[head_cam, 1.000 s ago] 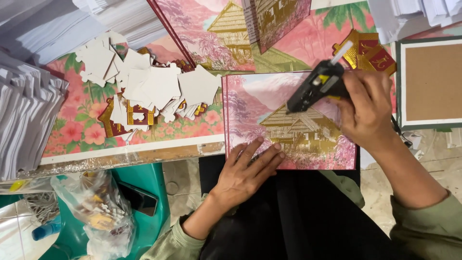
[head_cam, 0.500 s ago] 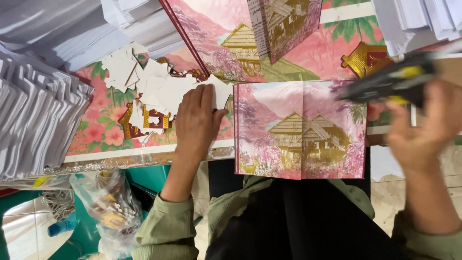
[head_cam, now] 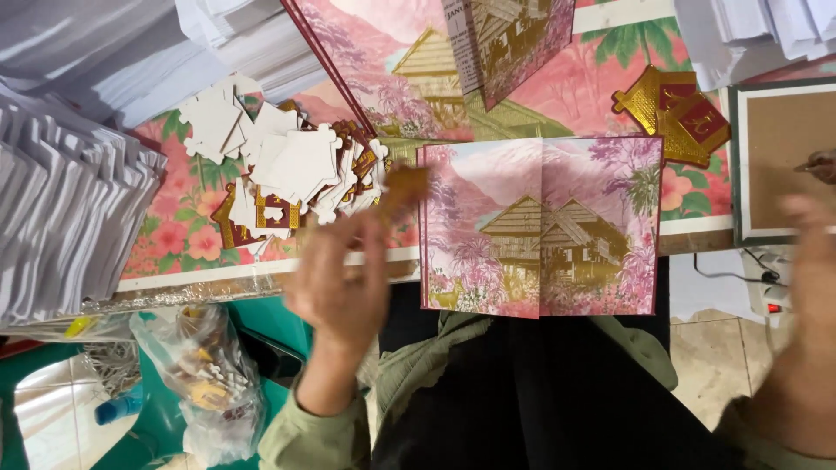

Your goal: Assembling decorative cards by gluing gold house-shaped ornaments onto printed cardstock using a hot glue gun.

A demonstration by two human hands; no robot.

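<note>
Nearest, left hand blurred, pinching a gold cutout at fingertips. Just right of it, open pink card lying flat. Farther right, right hand blurred, grip impossible to tell. Beyond left hand, piled cutouts. Probably light, thin, bendable; best held by edges.

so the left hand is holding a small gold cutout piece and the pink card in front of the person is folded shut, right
Not quite. The left hand does hold a small gold cutout piece, but the pink card lies open flat, both panels showing the house picture. The head view shows it.
</note>
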